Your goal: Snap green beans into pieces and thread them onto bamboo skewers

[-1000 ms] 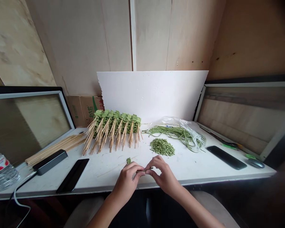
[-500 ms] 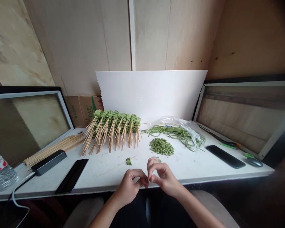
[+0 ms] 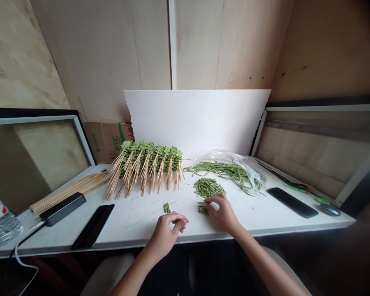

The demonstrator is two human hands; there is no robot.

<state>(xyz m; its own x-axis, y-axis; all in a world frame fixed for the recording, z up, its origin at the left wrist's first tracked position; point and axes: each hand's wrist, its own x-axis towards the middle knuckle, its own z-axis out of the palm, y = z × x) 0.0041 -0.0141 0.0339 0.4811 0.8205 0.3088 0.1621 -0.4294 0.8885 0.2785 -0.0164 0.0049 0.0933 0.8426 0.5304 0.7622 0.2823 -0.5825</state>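
Apparently, the right hand (image 3: 222,210) touches short green bean pieces (image 3: 201,209) on the white tabletop (image 3: 246,213), right of the curled left hand (image 3: 169,228); light pressure should keep them parallel. What either grip holds, I cannot tell.

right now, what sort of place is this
Probably a small indoor food-preparation corner, whether home or workshop I can't tell. The white table holds a stack of skewered green pieces, a heap of cut green pieces and a bundle of loose sticks.
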